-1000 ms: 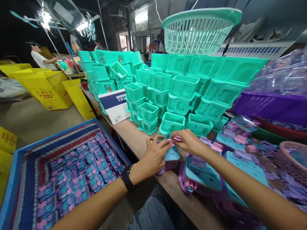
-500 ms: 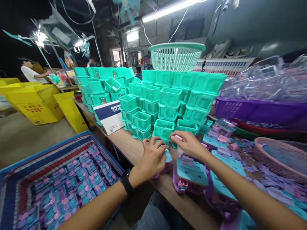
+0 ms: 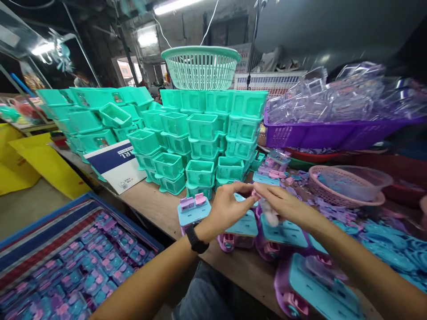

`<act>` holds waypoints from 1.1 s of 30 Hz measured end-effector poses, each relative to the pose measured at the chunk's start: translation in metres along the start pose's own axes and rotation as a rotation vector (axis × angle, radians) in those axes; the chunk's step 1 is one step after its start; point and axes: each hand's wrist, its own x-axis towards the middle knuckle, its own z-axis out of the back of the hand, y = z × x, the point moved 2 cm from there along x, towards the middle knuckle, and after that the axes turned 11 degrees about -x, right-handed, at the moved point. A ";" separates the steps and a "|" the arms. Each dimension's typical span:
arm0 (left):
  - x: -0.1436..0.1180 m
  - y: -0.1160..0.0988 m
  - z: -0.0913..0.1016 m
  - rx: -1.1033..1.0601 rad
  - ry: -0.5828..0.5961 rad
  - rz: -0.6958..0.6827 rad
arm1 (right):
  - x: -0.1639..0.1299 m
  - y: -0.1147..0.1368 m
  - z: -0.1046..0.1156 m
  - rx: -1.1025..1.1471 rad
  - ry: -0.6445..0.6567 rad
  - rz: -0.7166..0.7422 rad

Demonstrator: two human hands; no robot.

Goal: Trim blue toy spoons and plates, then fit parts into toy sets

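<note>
Hands meeting over toy parts on the counter.
Left hand (image 3: 228, 206) and right hand (image 3: 283, 205) pinch a small pink piece (image 3: 255, 194) between fingertips; blue-lidded purple toy (image 3: 240, 229) lies at 6 o'clock, just below.

Head view, frame centre: left hand (image 3: 228, 206) and right hand (image 3: 283, 205) meet fingertip to fingertip above a wooden table (image 3: 160, 209). A small pink piece (image 3: 256, 194) sits between the fingertips; which hand grips it is unclear owing to blur. Black wristband (image 3: 196, 232) on left wrist. Directly below the hands: blue-topped purple toy units (image 3: 242, 229); one more unit (image 3: 193, 209) stands just left. Teal boxes (image 3: 200, 129) stacked behind, teal basket (image 3: 202, 66) on top. Lower left: bin of finished pieces (image 3: 66, 266). Right: pink basket (image 3: 336, 193).
</note>
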 end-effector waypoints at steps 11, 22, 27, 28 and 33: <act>-0.026 0.011 0.023 0.338 0.056 0.020 | 0.016 -0.029 -0.008 -0.316 0.168 0.285; -0.047 0.024 0.013 0.832 0.425 -0.173 | 0.027 -0.030 -0.024 -0.645 0.254 0.233; -0.047 0.022 0.007 0.870 0.503 -0.106 | 0.024 -0.028 -0.018 -0.780 0.277 0.223; -0.048 0.023 0.006 0.874 0.511 -0.091 | 0.023 -0.027 -0.018 -0.811 0.288 0.211; -0.054 0.028 0.002 0.913 0.522 -0.088 | 0.014 -0.017 -0.029 -0.900 0.275 0.161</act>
